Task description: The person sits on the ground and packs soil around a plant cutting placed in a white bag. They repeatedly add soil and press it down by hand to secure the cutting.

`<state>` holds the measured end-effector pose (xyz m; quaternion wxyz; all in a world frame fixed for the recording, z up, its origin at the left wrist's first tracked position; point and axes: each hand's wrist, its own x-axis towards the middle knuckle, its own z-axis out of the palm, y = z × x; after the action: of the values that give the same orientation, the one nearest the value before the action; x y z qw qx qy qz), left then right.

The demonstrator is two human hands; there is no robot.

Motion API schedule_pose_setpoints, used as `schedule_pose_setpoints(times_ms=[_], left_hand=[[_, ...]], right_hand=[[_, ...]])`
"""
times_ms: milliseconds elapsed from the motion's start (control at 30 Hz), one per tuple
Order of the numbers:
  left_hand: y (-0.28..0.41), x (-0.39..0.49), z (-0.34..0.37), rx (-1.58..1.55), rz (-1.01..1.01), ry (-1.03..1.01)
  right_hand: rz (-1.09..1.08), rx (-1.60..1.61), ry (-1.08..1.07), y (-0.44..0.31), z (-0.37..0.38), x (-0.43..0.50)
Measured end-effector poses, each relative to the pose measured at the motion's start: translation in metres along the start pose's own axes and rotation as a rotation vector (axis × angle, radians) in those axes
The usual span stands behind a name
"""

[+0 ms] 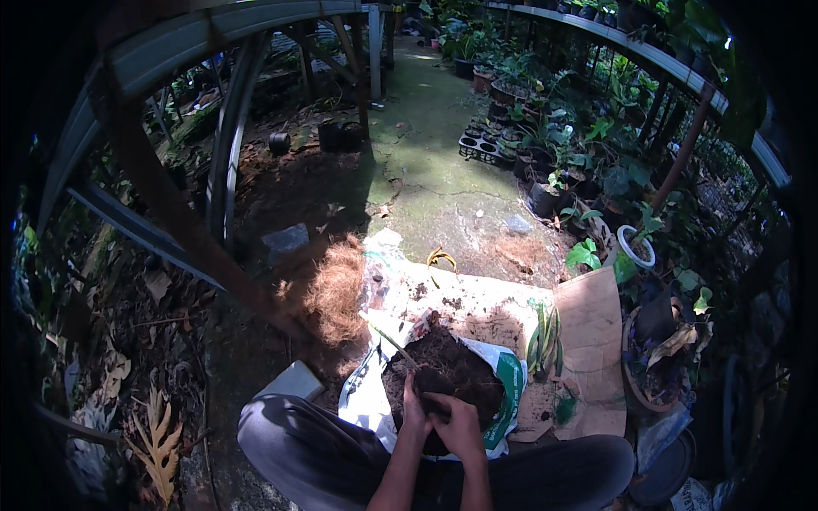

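Note:
Both my hands are together over an open white and green plastic sack (511, 389) of dark soil (473, 364) that lies between my knees. A dark clump of soil (434, 382) is held between them, with a pale stem (390, 338) sticking out of it up and to the left. My left hand (415, 407) grips the clump's left side near the stem's base. Across its lower right side curl the fingers of my right hand (457, 418). Long yellow-edged green leaves (545, 335) lie right of the sack on brown cardboard (591, 358).
Brown fibre (335, 294) is heaped at the left, beside clear plastic (383, 274). A pale block (291, 382) lies near my left knee. Green twine (565, 407) is on the cardboard. Potted plants (543, 198) line the right side; metal bench frames (223, 140) stand left.

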<state>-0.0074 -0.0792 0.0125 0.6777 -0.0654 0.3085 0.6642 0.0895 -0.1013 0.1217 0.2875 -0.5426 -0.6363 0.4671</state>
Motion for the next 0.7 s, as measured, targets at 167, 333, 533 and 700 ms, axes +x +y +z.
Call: schedule_pose_setpoints(times_ms=[167,333,533,700], left_hand=[[-0.002,0.001,-0.002,0.000,0.004,0.011],[-0.001,0.002,0.000,-0.026,0.021,0.058],[0.000,0.001,-0.002,-0.025,0.025,0.054],[-0.005,0.004,-0.005,0.000,0.025,0.007]], right_hand=[[0.054,-0.035,0.050,0.005,-0.001,0.000],[0.075,-0.147,0.031,0.009,0.004,-0.001],[0.079,-0.119,0.030,0.014,0.007,0.000],[0.036,-0.028,0.168,0.012,0.002,0.003]])
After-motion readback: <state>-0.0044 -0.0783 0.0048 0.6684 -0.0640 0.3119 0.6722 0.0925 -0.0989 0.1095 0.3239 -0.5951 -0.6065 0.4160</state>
